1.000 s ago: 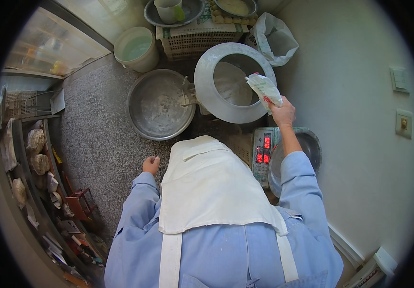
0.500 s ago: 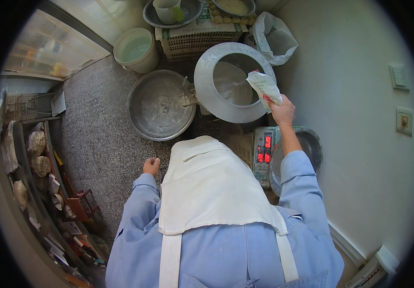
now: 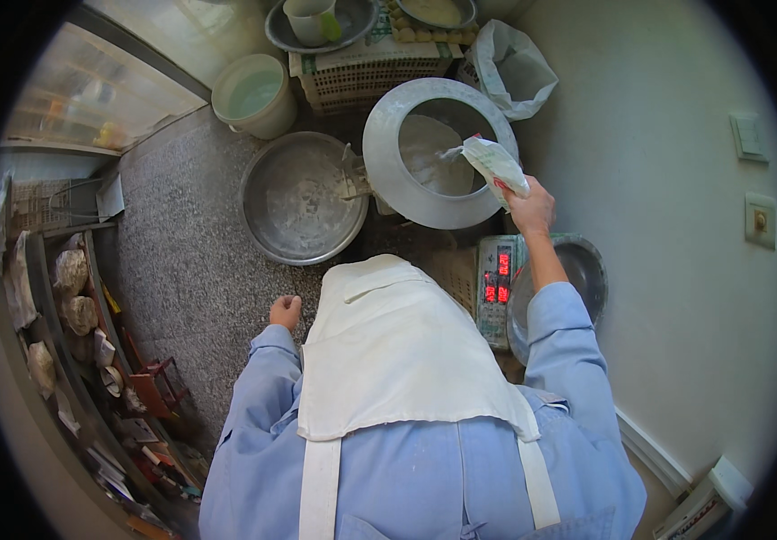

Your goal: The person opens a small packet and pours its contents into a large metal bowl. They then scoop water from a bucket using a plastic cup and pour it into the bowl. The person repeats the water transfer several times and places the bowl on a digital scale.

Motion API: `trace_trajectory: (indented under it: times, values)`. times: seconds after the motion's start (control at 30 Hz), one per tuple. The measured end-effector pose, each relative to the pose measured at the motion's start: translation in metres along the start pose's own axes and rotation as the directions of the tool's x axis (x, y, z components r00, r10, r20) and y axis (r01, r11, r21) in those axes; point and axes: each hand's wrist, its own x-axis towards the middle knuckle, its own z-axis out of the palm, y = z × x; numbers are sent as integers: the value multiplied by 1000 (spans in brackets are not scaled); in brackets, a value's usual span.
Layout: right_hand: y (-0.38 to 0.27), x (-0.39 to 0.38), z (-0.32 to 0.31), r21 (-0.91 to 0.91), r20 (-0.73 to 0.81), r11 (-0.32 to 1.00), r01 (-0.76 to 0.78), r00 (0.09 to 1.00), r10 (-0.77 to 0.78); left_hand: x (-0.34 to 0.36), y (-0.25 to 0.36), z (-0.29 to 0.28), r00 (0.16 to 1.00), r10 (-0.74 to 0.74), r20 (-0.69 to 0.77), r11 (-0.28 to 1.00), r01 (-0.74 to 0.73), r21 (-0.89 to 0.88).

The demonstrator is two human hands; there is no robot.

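right hand clenched on a crumpled white plastic bag, over a round pale-grey wide-rimmed vessel at one o'clock; left hand, at eight, loosely curled, seemingly empty

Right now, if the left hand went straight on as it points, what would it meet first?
Ahead of the left hand, probably the wide metal basin comes first, at its near rim; depth is unclear, so the hand might pass above or below.
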Motion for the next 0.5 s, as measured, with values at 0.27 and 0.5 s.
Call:
trace_trajectory:
  times: [0.27,0.5]
  values:
    - [-3,-2,-4,-56,11,998,-14,1000,15,2,-3,0,1000,-21,5,1000,21,9]
    - [-1,-2,-3,25,-22,1000,-11,1000,11,6,-7,1,1000,-6,6,999,6,39]
